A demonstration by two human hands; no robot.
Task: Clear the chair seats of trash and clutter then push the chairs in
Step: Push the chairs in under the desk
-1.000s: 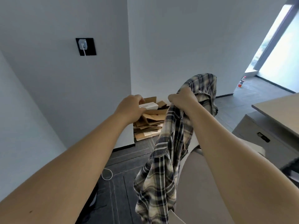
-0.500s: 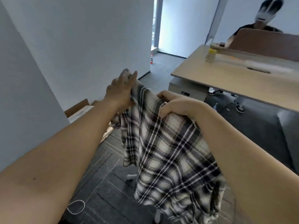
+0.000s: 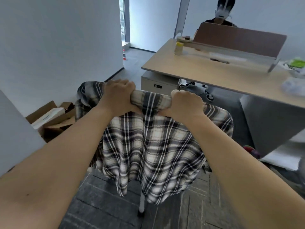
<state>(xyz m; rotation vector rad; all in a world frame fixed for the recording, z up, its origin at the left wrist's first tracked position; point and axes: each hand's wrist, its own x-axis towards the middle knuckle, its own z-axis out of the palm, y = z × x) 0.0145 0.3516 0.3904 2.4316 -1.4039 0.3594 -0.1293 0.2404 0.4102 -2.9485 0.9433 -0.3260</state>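
2 hands (image 3: 118, 96) (image 3: 185, 104) grip plaid shirt (image 3: 148, 146) beside cardboard boxes (image 3: 52, 116)

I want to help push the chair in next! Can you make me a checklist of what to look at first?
1. Both hands gripping the chair top: left hand and right hand closed over the plaid shirt draped there: ok.
2. Seat cleared: hidden by the shirt: cannot tell.
3. Shirt clear of the chair leg: its hem hangs just above: cannot tell.
4. Space under the desk: the drawer unit stands at the left end: cannot tell.
5. Floor ahead: someone's shoes lie beneath the desk: not ok.
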